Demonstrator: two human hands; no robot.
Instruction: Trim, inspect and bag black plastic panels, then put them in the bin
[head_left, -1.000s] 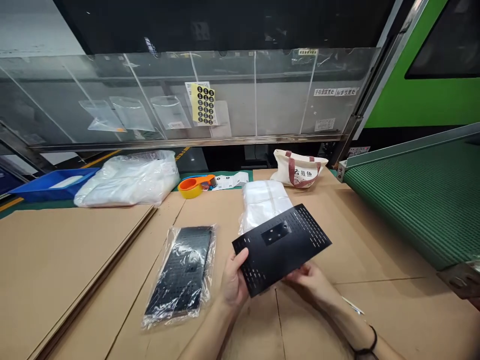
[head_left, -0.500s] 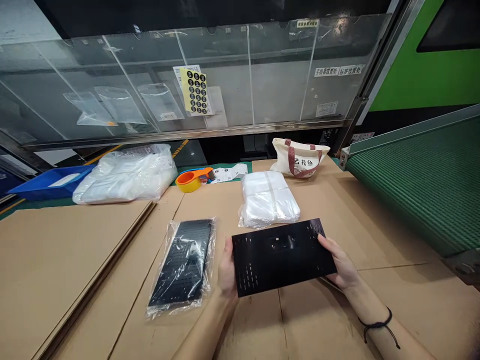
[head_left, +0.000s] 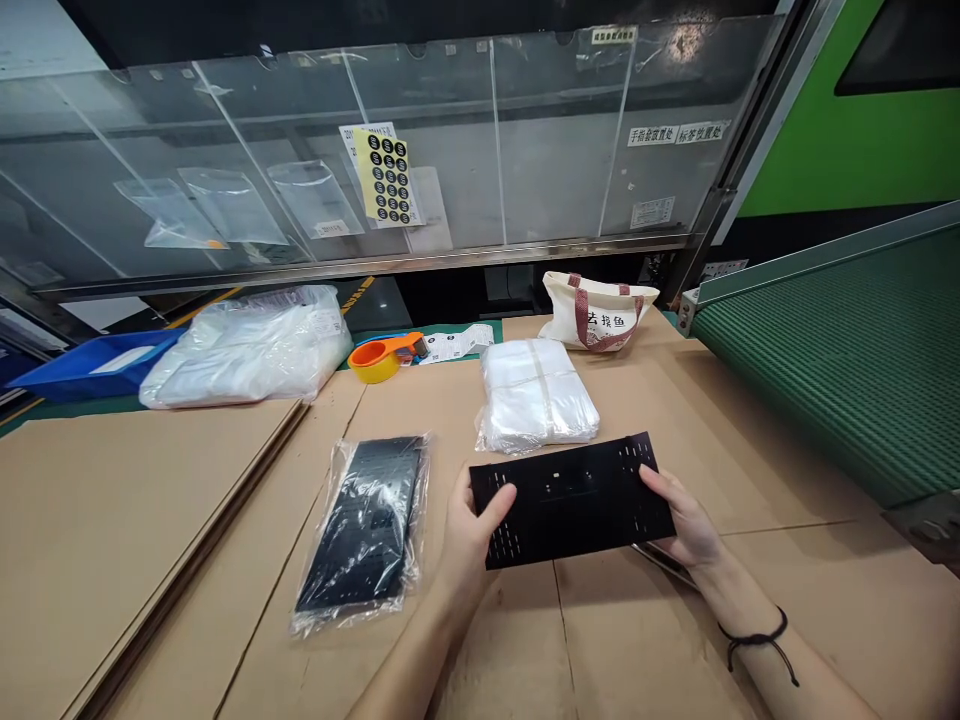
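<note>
A flat black panel (head_left: pixel 574 505) with rows of small slots near both ends is held up over the cardboard between my hands. My left hand (head_left: pixel 469 530) grips its left end, with the thumb lying across the front face. At the other end my right hand (head_left: pixel 686 515) has its thumb on the front near the slots and its fingers behind, mostly hidden. Beneath the right hand, a thin dark edge of something shows on the cardboard. Left of my hands lies another black slotted panel (head_left: pixel 367 525), inside a clear plastic bag.
Behind the panel lies a tied stack of clear bags (head_left: pixel 536 395). Farther back are an orange tape dispenser (head_left: pixel 375 360), a cloth tote bag (head_left: pixel 600 312), a plastic-wrapped bundle (head_left: pixel 247 350) and a blue tray (head_left: pixel 90 368). A green conveyor belt (head_left: pixel 847 340) borders the right side; cardboard sheets (head_left: pixel 150 500) lie left.
The black panel has tilted, so its face looks shorter from top to bottom. My left thumb has come round onto its front. The right hand keeps its hold.
</note>
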